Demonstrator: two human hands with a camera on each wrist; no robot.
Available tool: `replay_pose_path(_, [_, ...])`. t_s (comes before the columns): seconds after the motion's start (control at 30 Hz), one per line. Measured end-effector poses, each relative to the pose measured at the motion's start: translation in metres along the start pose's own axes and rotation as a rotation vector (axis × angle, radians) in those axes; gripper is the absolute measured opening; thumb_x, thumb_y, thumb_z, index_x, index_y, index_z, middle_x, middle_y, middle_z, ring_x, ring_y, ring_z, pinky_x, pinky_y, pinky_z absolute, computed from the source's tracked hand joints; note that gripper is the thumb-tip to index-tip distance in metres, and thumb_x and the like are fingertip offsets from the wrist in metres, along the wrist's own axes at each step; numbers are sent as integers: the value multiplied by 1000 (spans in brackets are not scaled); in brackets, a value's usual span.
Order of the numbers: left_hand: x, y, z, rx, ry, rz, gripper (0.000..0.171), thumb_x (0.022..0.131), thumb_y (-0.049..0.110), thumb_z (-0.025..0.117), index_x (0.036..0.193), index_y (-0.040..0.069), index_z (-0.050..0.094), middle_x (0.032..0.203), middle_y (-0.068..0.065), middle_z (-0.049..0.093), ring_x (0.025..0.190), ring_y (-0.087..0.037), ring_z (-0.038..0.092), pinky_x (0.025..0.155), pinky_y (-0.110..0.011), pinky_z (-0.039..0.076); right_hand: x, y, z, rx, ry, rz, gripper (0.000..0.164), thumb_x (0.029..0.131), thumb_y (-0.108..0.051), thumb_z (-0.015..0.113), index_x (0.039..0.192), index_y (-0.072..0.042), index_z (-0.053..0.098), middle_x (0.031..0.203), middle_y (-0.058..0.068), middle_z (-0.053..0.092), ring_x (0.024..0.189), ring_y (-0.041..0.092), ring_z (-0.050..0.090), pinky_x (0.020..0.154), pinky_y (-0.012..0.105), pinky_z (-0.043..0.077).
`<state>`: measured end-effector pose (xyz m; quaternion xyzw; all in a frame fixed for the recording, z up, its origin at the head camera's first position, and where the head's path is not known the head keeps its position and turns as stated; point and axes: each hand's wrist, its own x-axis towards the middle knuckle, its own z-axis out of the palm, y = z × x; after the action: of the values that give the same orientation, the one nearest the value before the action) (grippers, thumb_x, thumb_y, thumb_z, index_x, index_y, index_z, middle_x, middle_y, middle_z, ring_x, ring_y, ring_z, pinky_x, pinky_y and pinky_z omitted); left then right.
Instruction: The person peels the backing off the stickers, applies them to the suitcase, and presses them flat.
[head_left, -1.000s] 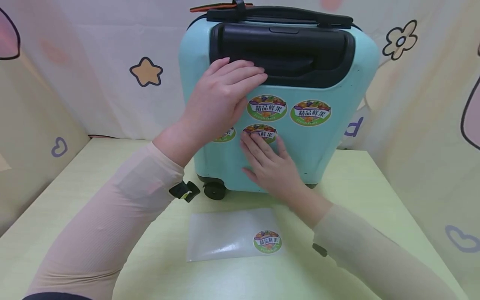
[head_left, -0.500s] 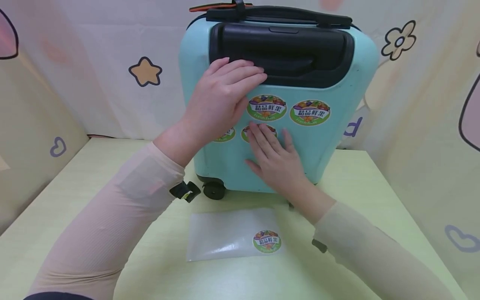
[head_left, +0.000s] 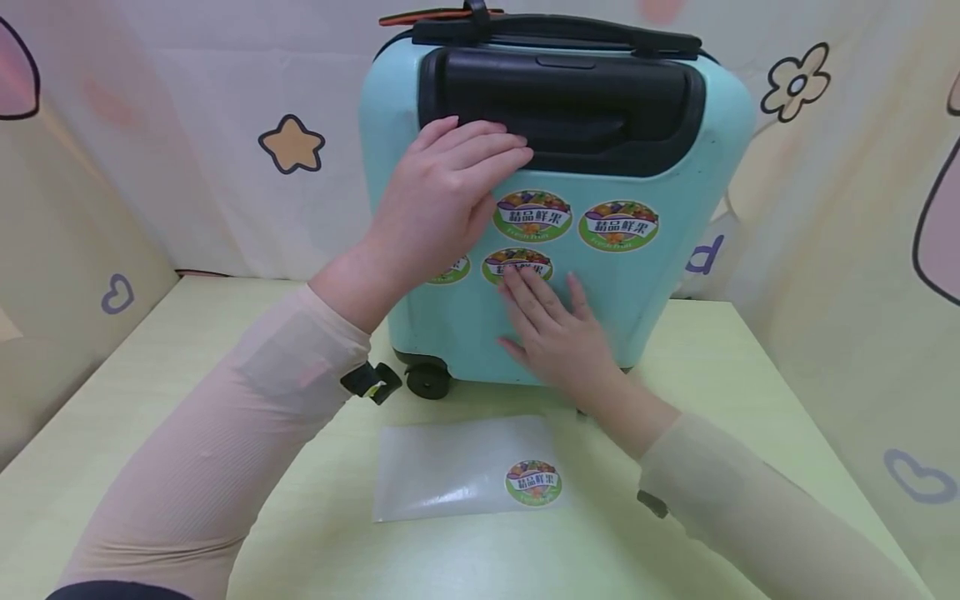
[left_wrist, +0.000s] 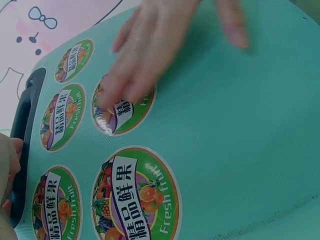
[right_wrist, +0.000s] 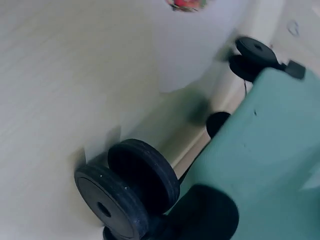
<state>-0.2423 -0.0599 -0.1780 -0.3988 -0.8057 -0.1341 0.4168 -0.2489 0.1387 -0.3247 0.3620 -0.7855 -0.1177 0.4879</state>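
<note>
A mint-green suitcase (head_left: 457, 333) stands upright on the table, with several oval fruit stickers on its front. My left hand (head_left: 438, 192) rests on its upper left, fingers lying across the edge of the black handle panel (head_left: 570, 100). With nearly straight fingers, my right hand (head_left: 558, 333) touches the lower middle sticker (head_left: 517, 260) and covers its bottom part. Two stickers sit above it, a middle sticker (head_left: 532, 215) and a right sticker (head_left: 618, 225). A lower left sticker (head_left: 453, 271) is partly hidden by my left hand. In the left wrist view the right hand (left_wrist: 150, 55) is blurred.
A glossy backing sheet (head_left: 442, 467) lies on the table before the suitcase, with one fruit sticker (head_left: 533, 483) on it. Black wheels (head_left: 429, 382) carry the suitcase; more wheels (right_wrist: 130, 185) show in the right wrist view. A patterned curtain (head_left: 225, 167) hangs behind.
The right hand's fingers have slid over the lower middle sticker, first up and right, then down, uncovering more of its top. My left hand stays in place.
</note>
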Motion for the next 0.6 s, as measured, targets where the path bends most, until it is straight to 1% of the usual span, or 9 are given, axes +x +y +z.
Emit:
replay_pose_path(0.07, [0,-1,1,1,8,4,33,90,5,52,121,5,63,123,-8,60,122,-21,48,109,-34,22,0,-3,3,17,-15,-47,61,99,-45,35,144,-4,33,156,5,6,141,19,13,105,52,22])
replay_pose_path(0.13, [0,-1,1,-3,5,2,33,90,5,52,121,5,62,123,-8,60,122,-21,47,109,-33,22,0,-3,4,50,-40,-65,60,98,-43,38,145,-6,32,156,3,7,141,19,14,106,52,21])
replay_pose_path(0.17, [0,-1,1,-4,5,4,33,90,5,51,121,5,62,123,-8,60,122,-21,47,109,-33,22,-1,-2,4,66,-53,-66,60,98,-43,38,145,-6,31,156,3,7,141,19,14,107,52,20])
replay_pose_path(0.27, [0,-1,2,3,12,16,33,90,5,51,121,5,62,123,-8,60,122,-21,48,109,-33,22,-5,3,4,102,-56,-63,58,99,-41,38,145,-7,33,155,1,10,140,18,18,107,53,20])
replay_pose_path(0.4, [-1,-2,3,12,19,22,34,89,4,50,121,5,62,123,-8,61,121,-22,48,109,-33,21,-12,12,2,65,-47,-62,55,100,-41,33,143,-7,37,155,-1,10,138,16,23,106,52,22])
replay_pose_path(0.47, [-1,-2,3,11,21,21,34,89,4,50,121,5,63,122,-8,61,121,-22,48,109,-33,21,-15,17,0,55,-48,-56,55,101,-42,31,143,-7,37,155,-1,9,138,16,23,106,53,21])
replay_pose_path(0.6, [-1,-2,2,3,18,14,34,89,4,51,121,5,62,123,-8,60,122,-21,47,109,-33,22,-20,26,-6,86,-36,-37,56,101,-42,30,143,-5,36,155,0,12,138,18,23,106,55,19])
